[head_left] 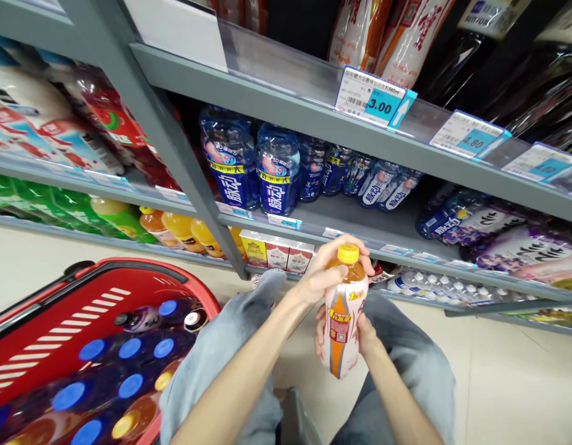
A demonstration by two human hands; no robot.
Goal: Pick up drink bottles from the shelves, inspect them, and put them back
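Observation:
I hold a drink bottle between my knees, slightly tilted. It has a yellow cap, amber liquid at the neck, and a white label with an orange stripe and yellow print. Round its neck, just below the cap, my left hand is closed. Lower down, my right hand grips the body from behind, fingertips showing on the left side. A red shopping basket stands to my left. In it are several bottles with blue caps and a few with yellow caps.
Grey shelving spans the front, its edges close to my hands. Blue-labelled bottles stand on the middle shelf, purple-labelled bottles lie at right. Small cartons and water bottles sit low. White-and-orange bottles are above a price tag.

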